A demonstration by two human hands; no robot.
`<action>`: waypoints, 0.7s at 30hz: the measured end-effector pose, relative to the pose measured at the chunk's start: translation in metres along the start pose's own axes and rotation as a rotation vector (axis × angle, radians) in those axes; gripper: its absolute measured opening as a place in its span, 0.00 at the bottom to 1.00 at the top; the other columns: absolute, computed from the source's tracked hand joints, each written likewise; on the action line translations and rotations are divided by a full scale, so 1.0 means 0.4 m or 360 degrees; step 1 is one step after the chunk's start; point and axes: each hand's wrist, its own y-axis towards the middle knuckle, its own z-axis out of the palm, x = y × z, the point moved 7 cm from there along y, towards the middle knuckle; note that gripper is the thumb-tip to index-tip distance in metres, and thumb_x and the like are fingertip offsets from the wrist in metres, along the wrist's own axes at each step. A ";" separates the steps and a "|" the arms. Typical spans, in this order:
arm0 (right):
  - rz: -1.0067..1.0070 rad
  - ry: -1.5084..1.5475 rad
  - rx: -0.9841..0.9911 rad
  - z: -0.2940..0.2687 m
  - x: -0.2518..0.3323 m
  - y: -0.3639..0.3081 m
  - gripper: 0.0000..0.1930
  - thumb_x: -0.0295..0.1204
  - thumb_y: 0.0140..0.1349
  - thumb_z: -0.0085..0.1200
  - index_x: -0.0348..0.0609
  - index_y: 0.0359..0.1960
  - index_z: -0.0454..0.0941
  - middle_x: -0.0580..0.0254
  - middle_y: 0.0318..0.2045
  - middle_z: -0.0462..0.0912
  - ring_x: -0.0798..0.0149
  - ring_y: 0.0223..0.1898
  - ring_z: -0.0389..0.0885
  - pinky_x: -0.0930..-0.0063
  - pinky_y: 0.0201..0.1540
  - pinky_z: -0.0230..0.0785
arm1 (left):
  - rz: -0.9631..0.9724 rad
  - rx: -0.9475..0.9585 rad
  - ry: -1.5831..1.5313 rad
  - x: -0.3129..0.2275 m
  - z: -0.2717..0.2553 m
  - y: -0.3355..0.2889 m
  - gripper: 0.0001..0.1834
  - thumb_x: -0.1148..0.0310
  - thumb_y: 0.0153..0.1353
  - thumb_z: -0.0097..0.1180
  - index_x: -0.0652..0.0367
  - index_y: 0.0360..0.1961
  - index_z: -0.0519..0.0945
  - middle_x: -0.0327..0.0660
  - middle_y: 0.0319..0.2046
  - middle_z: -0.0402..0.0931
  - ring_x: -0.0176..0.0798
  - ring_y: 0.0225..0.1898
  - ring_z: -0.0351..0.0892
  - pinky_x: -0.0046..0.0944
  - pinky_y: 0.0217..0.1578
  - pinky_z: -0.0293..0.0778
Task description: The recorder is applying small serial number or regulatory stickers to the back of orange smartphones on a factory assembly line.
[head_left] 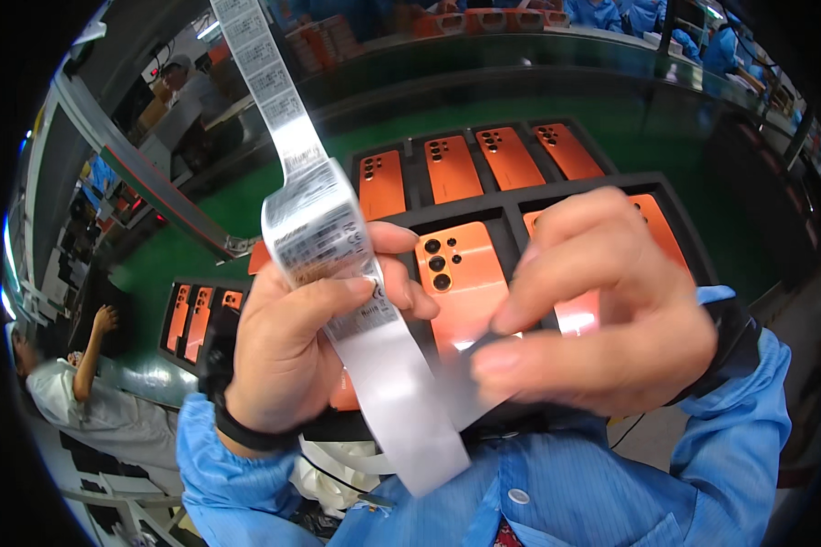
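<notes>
My left hand (287, 351) is closed round a strip of printed silver labels (315, 219), its thumb pressing on the printed face. Above the hand the strip loops into a coil and runs up past the top left. Below, its blank backing (401, 383) hangs in front of my blue sleeve and chest. My right hand (616, 328) pinches a translucent label (470, 401) by one edge, close to the backing; motion blurs it, and I cannot tell whether they touch. Behind both hands an orange phone (465, 264) lies camera side up in a black tray (511, 202).
Several more orange phones (452, 169) fill the tray slots in two rows. Another black tray (194, 284) of phones is at the left on the green conveyor surface (337, 118). A person in pale clothing (91, 392) works at the left, and people in blue stand far back.
</notes>
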 end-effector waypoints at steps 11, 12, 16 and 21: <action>0.0296 -0.0111 -0.0001 -0.100 -0.062 -0.008 0.15 0.25 0.52 0.60 0.30 0.41 0.75 0.61 0.25 0.78 0.60 0.31 0.71 0.67 0.37 0.65 | 0.0016 0.1169 0.2509 0.158 0.092 0.017 0.09 0.70 0.45 0.56 0.65 0.27 0.75 0.52 0.26 0.74 0.54 0.32 0.76 0.49 0.33 0.71; 0.0231 -0.0110 0.0045 -0.083 -0.066 -0.008 0.14 0.25 0.51 0.61 0.32 0.39 0.77 0.61 0.25 0.78 0.60 0.32 0.72 0.66 0.37 0.65 | 0.0119 0.1110 0.2508 0.150 0.093 0.003 0.11 0.67 0.45 0.58 0.62 0.29 0.75 0.51 0.25 0.75 0.53 0.31 0.76 0.48 0.33 0.71; 0.0171 -0.0013 -0.0067 -0.068 -0.089 -0.018 0.10 0.25 0.47 0.62 0.39 0.32 0.79 0.62 0.26 0.77 0.59 0.31 0.75 0.67 0.36 0.64 | 0.0224 0.1243 0.2567 0.157 0.101 -0.006 0.18 0.64 0.41 0.64 0.60 0.33 0.76 0.49 0.27 0.76 0.52 0.32 0.77 0.48 0.38 0.70; 0.0143 0.0022 -0.0273 -0.050 -0.116 -0.038 0.07 0.26 0.47 0.61 0.43 0.28 0.76 0.66 0.24 0.76 0.61 0.30 0.74 0.69 0.34 0.61 | 0.0174 0.1383 0.2651 0.166 0.116 0.009 0.19 0.57 0.41 0.64 0.59 0.29 0.75 0.47 0.28 0.72 0.53 0.34 0.74 0.47 0.36 0.69</action>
